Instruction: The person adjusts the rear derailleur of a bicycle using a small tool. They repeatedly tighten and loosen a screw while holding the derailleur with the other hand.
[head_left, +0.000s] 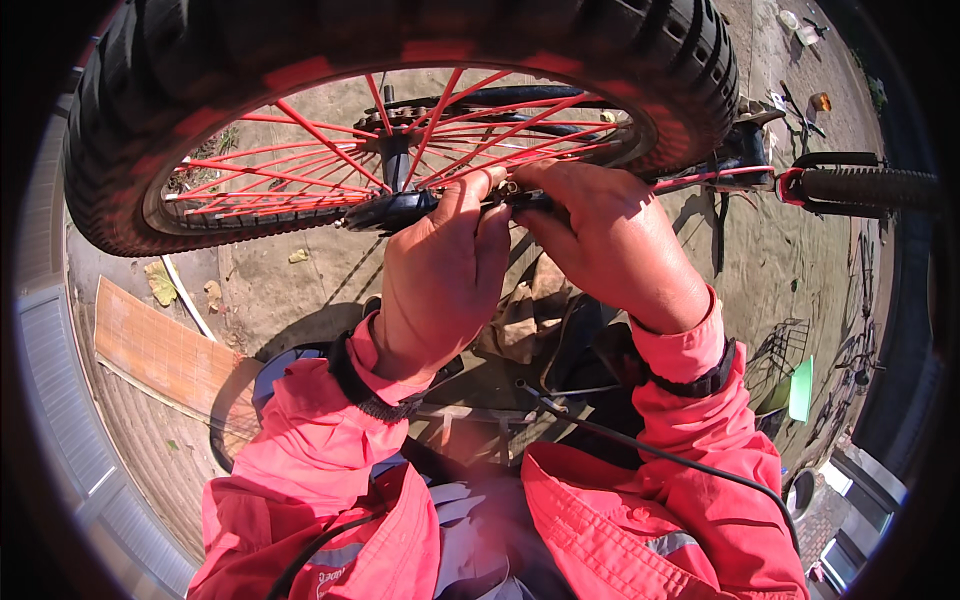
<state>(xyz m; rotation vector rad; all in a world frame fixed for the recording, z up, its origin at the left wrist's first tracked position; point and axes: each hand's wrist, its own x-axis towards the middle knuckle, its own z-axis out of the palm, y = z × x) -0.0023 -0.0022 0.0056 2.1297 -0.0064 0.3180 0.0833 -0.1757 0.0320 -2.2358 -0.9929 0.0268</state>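
A large black tire (400, 35) with red spokes (300, 120) arches over both hands, with a sprocket at the black hub (395, 150). My left hand (445, 270) and my right hand (610, 240) meet just below the hub at a small brass-coloured fitting (511, 190) beside a black frame part (370, 212). Each hand's fingers are closed around this spot; the fingertips partly hide the fitting, so I cannot tell exactly what each grips. A red cable (700, 181) runs off to the right of my right hand.
A ridged black bicycle part (860, 188) lies at the right. Below are a tan mat (300, 270), an orange board (170, 340) at the left, brown cloth (520, 310), a wire rack (775, 355), a green plastic item (800, 390), and scattered tools (805, 120) at the upper right.
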